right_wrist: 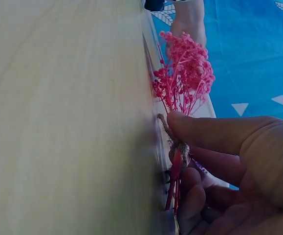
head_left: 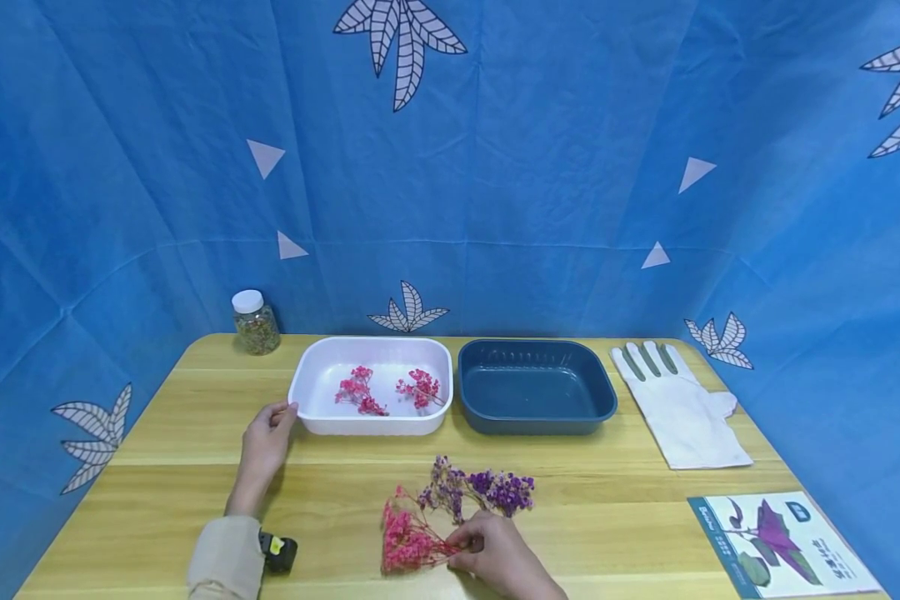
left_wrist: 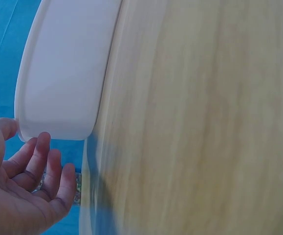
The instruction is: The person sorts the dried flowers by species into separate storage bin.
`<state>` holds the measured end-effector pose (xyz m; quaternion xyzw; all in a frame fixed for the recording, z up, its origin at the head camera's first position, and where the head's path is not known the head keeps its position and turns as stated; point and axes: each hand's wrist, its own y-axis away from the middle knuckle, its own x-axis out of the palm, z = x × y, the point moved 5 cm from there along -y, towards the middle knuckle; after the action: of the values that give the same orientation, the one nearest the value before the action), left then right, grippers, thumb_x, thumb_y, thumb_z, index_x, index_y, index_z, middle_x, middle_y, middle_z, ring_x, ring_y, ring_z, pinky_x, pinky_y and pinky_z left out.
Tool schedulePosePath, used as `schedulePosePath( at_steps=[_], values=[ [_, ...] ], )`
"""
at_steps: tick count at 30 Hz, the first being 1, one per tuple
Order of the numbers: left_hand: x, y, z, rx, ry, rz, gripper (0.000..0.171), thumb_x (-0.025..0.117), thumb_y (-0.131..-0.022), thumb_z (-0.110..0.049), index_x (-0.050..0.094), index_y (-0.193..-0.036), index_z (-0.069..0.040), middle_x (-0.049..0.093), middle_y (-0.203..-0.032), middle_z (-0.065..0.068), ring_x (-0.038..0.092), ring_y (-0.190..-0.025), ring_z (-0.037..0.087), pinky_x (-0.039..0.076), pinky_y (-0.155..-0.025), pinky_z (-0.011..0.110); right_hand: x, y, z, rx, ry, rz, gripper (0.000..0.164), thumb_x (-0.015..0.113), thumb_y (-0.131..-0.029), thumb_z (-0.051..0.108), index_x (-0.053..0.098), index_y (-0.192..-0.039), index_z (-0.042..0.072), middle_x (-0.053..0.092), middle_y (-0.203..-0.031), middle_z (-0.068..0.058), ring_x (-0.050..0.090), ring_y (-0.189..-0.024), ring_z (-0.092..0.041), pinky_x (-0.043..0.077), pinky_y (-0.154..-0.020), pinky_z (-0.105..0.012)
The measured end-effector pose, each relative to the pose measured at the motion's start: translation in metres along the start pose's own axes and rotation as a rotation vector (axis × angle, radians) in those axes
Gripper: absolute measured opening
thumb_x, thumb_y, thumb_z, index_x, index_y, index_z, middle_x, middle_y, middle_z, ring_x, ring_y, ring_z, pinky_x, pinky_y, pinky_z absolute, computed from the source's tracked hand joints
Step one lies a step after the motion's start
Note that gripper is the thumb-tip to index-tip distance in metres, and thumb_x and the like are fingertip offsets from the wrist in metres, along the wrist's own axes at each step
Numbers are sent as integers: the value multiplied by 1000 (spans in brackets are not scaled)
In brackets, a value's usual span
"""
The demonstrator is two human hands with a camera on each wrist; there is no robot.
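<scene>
My right hand (head_left: 501,554) pinches the tied stems of a small bunch of pink dried flowers (head_left: 412,542) low over the wooden table. In the right wrist view, thumb and fingers close on the stems of the pink dried flowers (right_wrist: 187,66), near a twine tie (right_wrist: 183,152). A bunch of purple dried flowers (head_left: 502,492) lies just beyond that hand. My left hand (head_left: 265,446) holds the front left corner of a white tray (head_left: 371,425). Its thumb is at the rim in the left wrist view, with the fingers by the outer wall. Two pink sprigs (head_left: 422,387) lie inside the tray.
A dark blue tray (head_left: 536,427) stands right of the white one. Farther right lie a white glove (head_left: 678,412) and a printed packet (head_left: 787,542) with a plant picture. A white-lidded jar (head_left: 257,325) is at the back left, before a blue cloth backdrop (head_left: 540,208).
</scene>
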<state>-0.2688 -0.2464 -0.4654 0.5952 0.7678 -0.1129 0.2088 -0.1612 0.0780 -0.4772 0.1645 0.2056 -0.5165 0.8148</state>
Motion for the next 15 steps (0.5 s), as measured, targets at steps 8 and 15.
schedulePosePath(
  at_steps=[8, 15],
  values=[
    [0, 0, 0, -1, -1, -2, 60, 38, -101, -42, 40, -136, 7, 49, -125, 26, 48, -112, 35, 41, -97, 46, 1, 1, 1, 10, -30, -6, 10, 75, -76, 8, 73, -85, 5, 56, -75, 6, 46, -65, 1, 44, -57, -18],
    [0, 0, -1, 14, 2, -11, 59, 38, -101, -41, 41, -135, 7, 50, -125, 27, 48, -112, 35, 41, -97, 47, -3, 0, 4, -23, -64, -42, 10, 73, -80, 12, 71, -86, 4, 57, -73, 8, 47, -62, 2, 43, -56, -17]
  ],
)
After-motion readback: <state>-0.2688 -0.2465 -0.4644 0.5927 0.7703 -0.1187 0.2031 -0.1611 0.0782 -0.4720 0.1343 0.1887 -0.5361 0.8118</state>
